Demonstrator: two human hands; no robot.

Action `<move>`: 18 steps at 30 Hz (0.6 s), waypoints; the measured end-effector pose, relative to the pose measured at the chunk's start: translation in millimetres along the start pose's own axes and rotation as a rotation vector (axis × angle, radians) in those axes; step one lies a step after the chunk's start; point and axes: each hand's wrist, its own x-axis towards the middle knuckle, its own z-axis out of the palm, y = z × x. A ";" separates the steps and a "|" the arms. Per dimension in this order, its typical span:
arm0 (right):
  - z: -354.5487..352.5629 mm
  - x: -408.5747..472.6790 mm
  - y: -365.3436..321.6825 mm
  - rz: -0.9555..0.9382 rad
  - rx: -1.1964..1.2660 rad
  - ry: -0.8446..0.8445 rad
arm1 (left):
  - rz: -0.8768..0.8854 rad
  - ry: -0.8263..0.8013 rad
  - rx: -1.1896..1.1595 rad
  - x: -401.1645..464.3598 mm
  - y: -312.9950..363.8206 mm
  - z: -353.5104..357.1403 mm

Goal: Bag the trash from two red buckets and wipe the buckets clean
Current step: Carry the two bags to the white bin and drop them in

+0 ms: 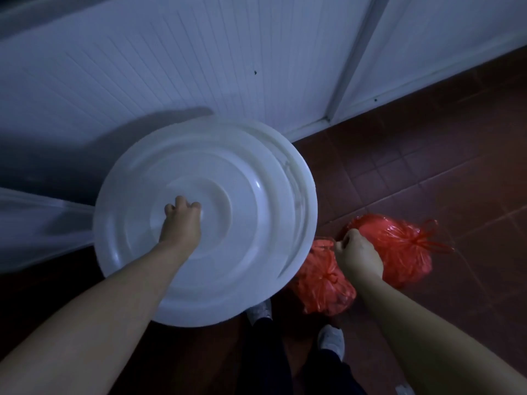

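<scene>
A large round white lid (233, 195) covers a container in front of me. My left hand (182, 220) grips the knob at the lid's centre, fingers curled. Two tied red plastic trash bags hang or sit to the right: one bag (322, 283) close to the lid's edge, the other bag (399, 246) further right. My right hand (356, 255) is curled round the bags' handles between them. No red bucket is in view.
A white panelled wall (199, 67) runs behind the lid, with a corner post (350, 69) at the right. The floor (456, 166) is dark red tile. My feet in white shoes (330, 340) stand below the lid and bags.
</scene>
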 end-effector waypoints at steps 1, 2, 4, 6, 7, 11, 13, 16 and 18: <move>1.2 -3.1 6.1 -0.013 -0.014 -0.011 | -0.022 0.009 -0.006 -10.9 -5.3 3.6; 3.1 -5.1 12.5 -0.031 -0.030 -0.022 | -0.043 0.019 -0.015 -22.0 -9.8 8.9; 9.5 -6.9 26.3 -0.067 -0.057 -0.044 | -0.089 0.027 -0.047 -44.6 -16.0 24.4; 19.5 -8.3 40.0 -0.087 -0.074 -0.073 | -0.133 0.038 -0.085 -62.4 -20.2 43.5; 26.1 -9.1 46.7 -0.092 -0.086 -0.099 | -0.156 0.048 -0.101 -68.5 -21.5 53.3; 57.9 -10.3 74.2 -0.102 -0.121 -0.196 | -0.188 0.117 -0.160 -75.3 -24.7 83.0; 73.6 -8.4 83.0 -0.076 -0.113 -0.233 | -0.232 0.112 -0.214 -70.9 -26.9 88.8; 97.7 -1.4 92.0 -0.018 -0.064 -0.269 | -0.263 0.110 -0.231 -64.0 -28.1 94.4; 112.5 5.3 93.6 0.037 0.001 -0.281 | -0.274 0.133 -0.206 -62.8 -27.1 98.3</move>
